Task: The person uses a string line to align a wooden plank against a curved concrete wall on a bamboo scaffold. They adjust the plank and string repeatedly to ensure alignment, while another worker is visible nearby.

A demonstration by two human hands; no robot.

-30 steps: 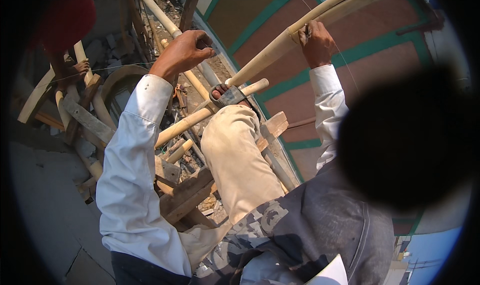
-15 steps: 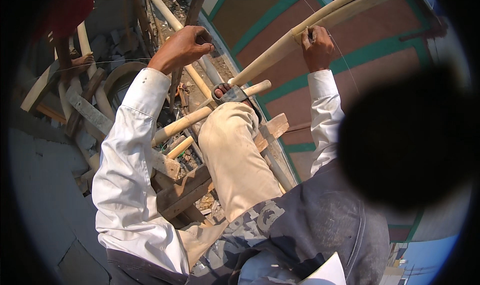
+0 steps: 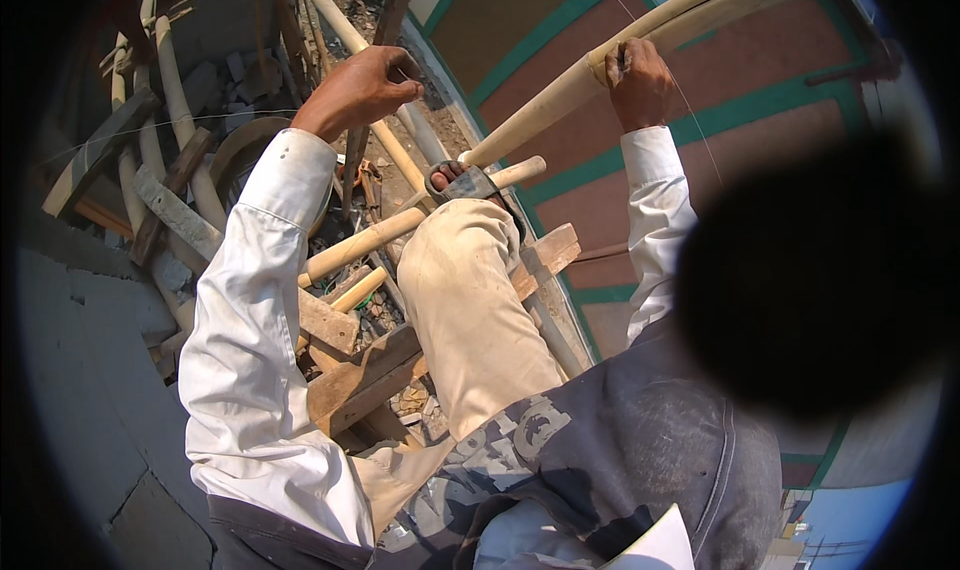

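My left hand (image 3: 358, 92) is raised over the bamboo frame, its fingers closed in a pinch. A thin pale string (image 3: 225, 116) runs from it toward the left rim. My right hand (image 3: 641, 82) is closed too, held against a thick bamboo pole (image 3: 550, 102) that slants up to the right. A fine length of string (image 3: 693, 120) passes by the right hand, above and below it. What lies between the fingertips is too small to see clearly. My sandalled foot (image 3: 462, 182) rests on a crossing bamboo pole (image 3: 365, 246).
Wooden beams (image 3: 365, 375) and a short plank (image 3: 548, 260) lie around my leg. Rubble and several poles (image 3: 185, 120) crowd the left side, beside a grey wall (image 3: 85, 370). A brown and green wall (image 3: 590, 120) stands at the right. A dark blur hides part of the right side.
Another person's hand at the far left has left the wooden pieces and moved up out of sight. Both my hands keep nearly the same pose; the right has shifted slightly.
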